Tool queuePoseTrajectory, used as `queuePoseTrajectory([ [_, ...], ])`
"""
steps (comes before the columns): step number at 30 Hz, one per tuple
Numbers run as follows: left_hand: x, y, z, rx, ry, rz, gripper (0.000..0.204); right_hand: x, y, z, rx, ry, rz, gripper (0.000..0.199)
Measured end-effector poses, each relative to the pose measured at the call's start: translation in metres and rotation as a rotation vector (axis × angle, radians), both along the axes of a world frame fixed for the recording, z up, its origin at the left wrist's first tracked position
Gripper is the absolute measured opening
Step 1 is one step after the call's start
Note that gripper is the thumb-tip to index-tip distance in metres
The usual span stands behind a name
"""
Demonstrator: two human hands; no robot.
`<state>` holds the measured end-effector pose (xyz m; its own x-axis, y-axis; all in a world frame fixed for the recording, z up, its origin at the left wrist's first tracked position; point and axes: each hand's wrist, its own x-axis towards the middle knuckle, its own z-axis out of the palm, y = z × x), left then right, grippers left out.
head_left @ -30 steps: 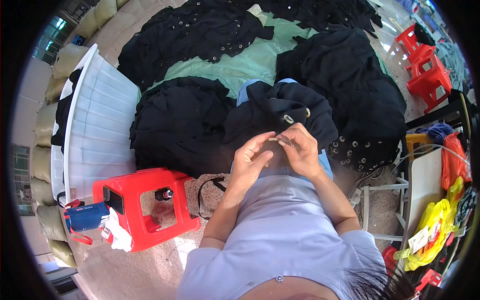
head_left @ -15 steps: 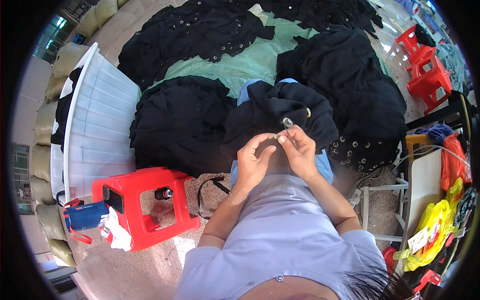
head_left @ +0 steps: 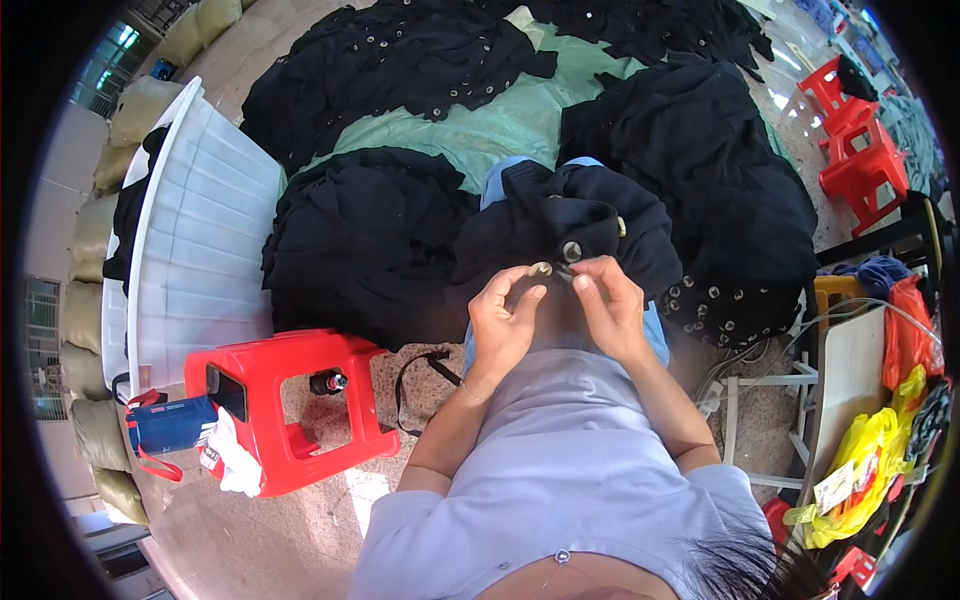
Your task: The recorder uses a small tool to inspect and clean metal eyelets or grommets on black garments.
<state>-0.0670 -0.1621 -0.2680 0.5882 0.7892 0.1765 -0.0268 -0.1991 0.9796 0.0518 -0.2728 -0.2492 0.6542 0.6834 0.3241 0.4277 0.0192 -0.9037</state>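
A black knit garment (head_left: 630,200) with shiny round buttons lies bunched across my lap. At its near edge, my left hand (head_left: 503,318) pinches a button (head_left: 541,269) between thumb and forefinger. One large pale-rimmed button (head_left: 571,251) shows on the cloth just beyond my fingertips, and a gold-toned button (head_left: 621,227) sits farther right. My right hand (head_left: 614,308) is close by, thumb and forefinger drawn together a short gap from the left fingertips. What it pinches, if anything, is too small and blurred to make out.
Black garment heaps (head_left: 365,230) surround my knees, some on green sheeting (head_left: 450,135). To my left stand a white plastic tub (head_left: 205,240) and a red stool (head_left: 290,350). On the right are a small table (head_left: 848,390), a yellow bag (head_left: 860,470) and red stools (head_left: 865,175).
My hands have parted: the fingertips that met are now apart, the right hand shifted slightly right. The button in my left fingers shows more plainly.
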Motion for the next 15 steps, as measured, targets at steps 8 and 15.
queuePoseTrajectory([
  [8,-0.0017,-0.0011,0.0011,-0.023,0.027,-0.043,0.02,-0.0004,0.0028,0.0044,0.043,-0.348,-0.03,0.011],
  [15,0.0005,-0.0034,-0.0027,-0.075,-0.028,-0.02,0.02,-0.0016,0.0032,0.0027,0.044,-0.351,-0.031,0.012],
])
